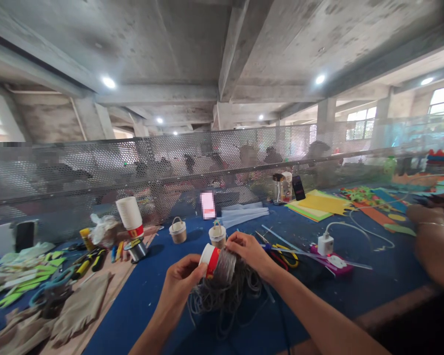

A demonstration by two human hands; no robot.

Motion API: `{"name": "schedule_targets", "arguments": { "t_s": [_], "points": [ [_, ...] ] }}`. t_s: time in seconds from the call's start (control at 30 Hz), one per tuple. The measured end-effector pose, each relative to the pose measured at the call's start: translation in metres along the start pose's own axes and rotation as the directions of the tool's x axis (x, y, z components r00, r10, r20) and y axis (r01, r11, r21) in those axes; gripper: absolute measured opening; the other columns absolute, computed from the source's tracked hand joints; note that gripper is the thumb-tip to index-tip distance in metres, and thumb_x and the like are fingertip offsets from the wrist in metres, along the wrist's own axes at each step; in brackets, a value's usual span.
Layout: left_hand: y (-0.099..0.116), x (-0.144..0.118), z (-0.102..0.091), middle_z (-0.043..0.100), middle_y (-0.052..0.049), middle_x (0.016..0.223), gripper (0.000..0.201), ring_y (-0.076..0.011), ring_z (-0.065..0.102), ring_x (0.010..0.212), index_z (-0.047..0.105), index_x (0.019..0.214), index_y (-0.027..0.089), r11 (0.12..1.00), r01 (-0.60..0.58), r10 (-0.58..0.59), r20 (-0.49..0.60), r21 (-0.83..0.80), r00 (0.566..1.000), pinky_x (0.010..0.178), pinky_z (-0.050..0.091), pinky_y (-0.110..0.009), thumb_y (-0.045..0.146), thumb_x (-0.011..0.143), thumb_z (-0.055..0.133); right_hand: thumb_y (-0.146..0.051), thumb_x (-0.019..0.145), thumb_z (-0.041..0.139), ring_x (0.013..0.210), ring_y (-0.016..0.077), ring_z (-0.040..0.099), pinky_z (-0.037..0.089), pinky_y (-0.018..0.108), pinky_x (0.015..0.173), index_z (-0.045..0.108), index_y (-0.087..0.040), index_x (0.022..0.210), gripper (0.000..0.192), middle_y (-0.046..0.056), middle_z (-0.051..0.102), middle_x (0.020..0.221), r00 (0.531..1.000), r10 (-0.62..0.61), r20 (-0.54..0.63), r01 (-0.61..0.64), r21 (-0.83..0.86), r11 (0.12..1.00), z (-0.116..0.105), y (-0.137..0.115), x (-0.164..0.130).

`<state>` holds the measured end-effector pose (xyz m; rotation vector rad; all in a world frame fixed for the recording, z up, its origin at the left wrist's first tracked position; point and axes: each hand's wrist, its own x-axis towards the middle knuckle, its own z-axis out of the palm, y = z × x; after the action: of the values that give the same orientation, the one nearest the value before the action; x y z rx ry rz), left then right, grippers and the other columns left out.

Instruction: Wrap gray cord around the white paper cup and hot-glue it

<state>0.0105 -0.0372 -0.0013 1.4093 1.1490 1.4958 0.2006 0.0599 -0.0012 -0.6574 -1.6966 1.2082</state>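
My left hand (180, 282) grips the open end of a paper cup (210, 260) with a red and white rim. Grey cord (227, 266) is wound around the cup's body. My right hand (248, 250) pinches the cord at the cup's far end. A loose tangle of the same grey cord (222, 296) hangs below both hands onto the blue table cover (151, 301).
Two small cord-covered cups with handles (178, 230) (217, 234) stand behind my hands. A cup stack (130, 215), scissors (283, 249), a charger with cable (326, 243), coloured sheets (318, 203) and foam cut-outs (25, 276) lie around. Another person's arm (434, 236) is at right. A perforated metal screen (170, 167) spans the back.
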Motion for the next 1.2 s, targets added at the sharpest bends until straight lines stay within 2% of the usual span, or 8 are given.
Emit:
{"name": "schedule_targets", "arguments": {
  "t_s": [0.17, 0.3, 0.53, 0.7, 0.83, 0.97, 1.07, 1.2],
  "points": [
    [0.0, 0.002, -0.002, 0.069, -0.001, 0.071, 0.019, -0.0143, 0.059, 0.065, 0.073, 0.088, 0.017, 1.0, -0.013, 0.013, -0.029, 0.003, 0.999, 0.062, 0.045, -0.022, 0.033, 0.079, 0.07, -0.044, 0.086, 0.059, 0.076, 0.0159, 0.062, 0.045, 0.024, 0.066, 0.066, -0.019, 0.087, 0.026, 0.002, 0.069, 0.084, 1.0, -0.004, 0.021, 0.002, 0.087, 0.996, -0.002, -0.008, -0.003],
    [-0.001, 0.002, -0.002, 0.072, -0.002, 0.074, 0.022, -0.0158, 0.061, 0.067, 0.074, 0.088, 0.017, 0.999, -0.02, 0.021, -0.055, 0.027, 0.998, 0.065, 0.046, -0.022, 0.036, 0.077, 0.071, -0.043, 0.084, 0.062, 0.078, 0.0163, 0.062, 0.045, 0.024, 0.07, 0.069, -0.019, 0.091, 0.026, 0.001, 0.069, 0.085, 0.996, -0.073, 0.043, 0.074, -0.029, 0.997, -0.002, -0.009, -0.004],
    [0.005, 0.003, -0.002, 0.073, -0.002, 0.076, 0.025, -0.0181, 0.063, 0.071, 0.075, 0.091, 0.017, 0.994, -0.029, 0.038, -0.089, 0.107, 0.995, 0.067, 0.047, -0.023, 0.038, 0.078, 0.07, -0.036, 0.085, 0.061, 0.076, 0.0158, 0.061, 0.046, 0.025, 0.072, 0.069, -0.018, 0.087, 0.02, 0.002, 0.069, 0.084, 0.988, -0.153, -0.01, 0.148, -0.196, 0.969, -0.005, -0.015, -0.006],
    [0.001, 0.006, -0.006, 0.074, -0.003, 0.08, 0.023, -0.0161, 0.061, 0.072, 0.074, 0.088, 0.017, 0.993, -0.053, 0.069, -0.149, 0.105, 0.986, 0.067, 0.045, -0.021, 0.038, 0.079, 0.07, -0.034, 0.09, 0.055, 0.085, 0.0172, 0.063, 0.046, 0.027, 0.078, 0.067, -0.02, 0.094, 0.019, 0.004, 0.069, 0.094, 0.942, -0.296, -0.16, 0.221, -0.369, 0.903, -0.035, -0.023, -0.024],
    [0.0, 0.006, -0.007, 0.074, -0.002, 0.084, 0.025, -0.017, 0.061, 0.078, 0.073, 0.092, 0.017, 0.99, -0.086, 0.106, -0.179, 0.115, 0.978, 0.073, 0.045, -0.022, 0.039, 0.08, 0.069, -0.04, 0.09, 0.052, 0.075, 0.019, 0.063, 0.046, 0.028, 0.071, 0.065, -0.021, 0.087, 0.023, 0.004, 0.069, 0.083, 0.91, -0.272, -0.314, 0.048, -0.572, 0.819, -0.078, -0.011, -0.056],
    [0.002, 0.005, -0.005, 0.073, -0.003, 0.084, 0.029, -0.0186, 0.062, 0.08, 0.073, 0.093, 0.016, 0.987, -0.091, 0.112, -0.164, 0.13, 0.98, 0.074, 0.046, -0.023, 0.04, 0.078, 0.071, -0.041, 0.088, 0.053, 0.072, 0.0219, 0.065, 0.041, 0.028, 0.062, 0.067, -0.022, 0.082, 0.025, 0.005, 0.071, 0.079, 0.909, -0.134, -0.396, -0.237, -0.752, 0.616, -0.107, 0.004, -0.086],
    [0.0, 0.005, -0.005, 0.073, -0.003, 0.084, 0.031, -0.0195, 0.063, 0.081, 0.073, 0.093, 0.015, 0.986, -0.087, 0.108, -0.155, 0.139, 0.982, 0.072, 0.046, -0.023, 0.042, 0.078, 0.07, -0.043, 0.091, 0.048, 0.08, 0.0223, 0.066, 0.039, 0.027, 0.063, 0.068, -0.022, 0.088, 0.029, 0.006, 0.073, 0.087, 0.9, 0.003, -0.437, -0.384, -0.789, 0.48, -0.107, 0.008, -0.09],
    [-0.008, 0.009, -0.008, 0.073, -0.002, 0.082, 0.03, -0.0186, 0.063, 0.08, 0.072, 0.092, 0.017, 0.985, -0.092, 0.115, -0.156, 0.145, 0.981, 0.072, 0.046, -0.022, 0.043, 0.078, 0.069, -0.051, 0.092, 0.044, 0.074, 0.0186, 0.068, 0.04, 0.023, 0.062, 0.071, -0.02, 0.079, 0.043, 0.005, 0.074, 0.076, 0.909, 0.134, -0.394, -0.409, -0.788, 0.46, -0.087, 0.01, -0.071]
  ]
}}
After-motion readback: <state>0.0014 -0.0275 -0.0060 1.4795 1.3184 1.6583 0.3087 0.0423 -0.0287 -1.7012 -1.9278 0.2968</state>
